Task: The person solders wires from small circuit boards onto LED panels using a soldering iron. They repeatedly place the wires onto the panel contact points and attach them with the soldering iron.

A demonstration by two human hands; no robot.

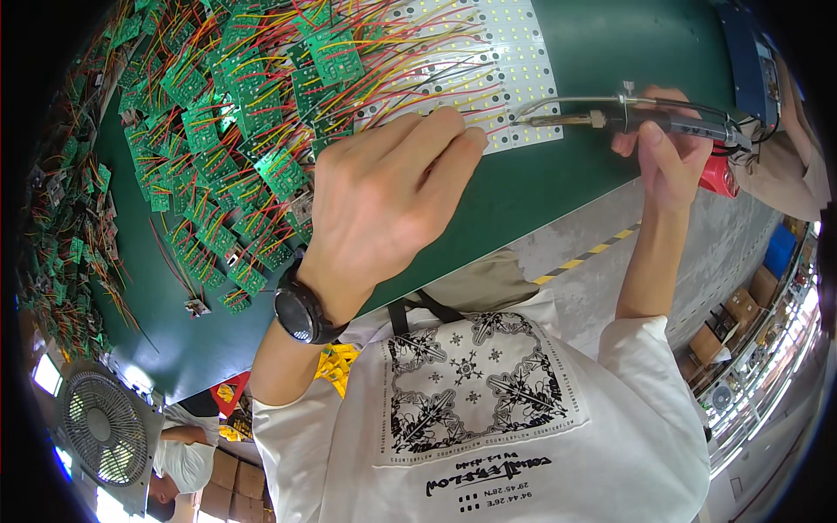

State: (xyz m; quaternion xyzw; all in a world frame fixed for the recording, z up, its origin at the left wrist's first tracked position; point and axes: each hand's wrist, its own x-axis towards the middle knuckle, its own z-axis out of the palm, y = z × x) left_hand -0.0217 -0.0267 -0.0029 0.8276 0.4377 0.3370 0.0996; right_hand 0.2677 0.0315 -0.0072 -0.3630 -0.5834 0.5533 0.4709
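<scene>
My right hand [667,157] is closed round the dark handle of a soldering iron [575,119], which has a thin curved metal tube fixed alongside it. The iron's tip points left, over the right part of a white board panel [527,65] dotted with small yellowish squares and dark round spots. My left hand [388,196] is closed, knuckles up, over the panel's near edge, with its fingertips just left of the tip. Red, yellow and black wires [436,83] run beneath and beside its fingers. Whatever those fingers pinch is hidden.
Many green circuit boards [214,166] with wires lie heaped on the green table [628,52] at left. A blue box-shaped device [750,61] stands at the far right, near a red object [717,177]. A fan [100,427] and another person [187,453] are at lower left.
</scene>
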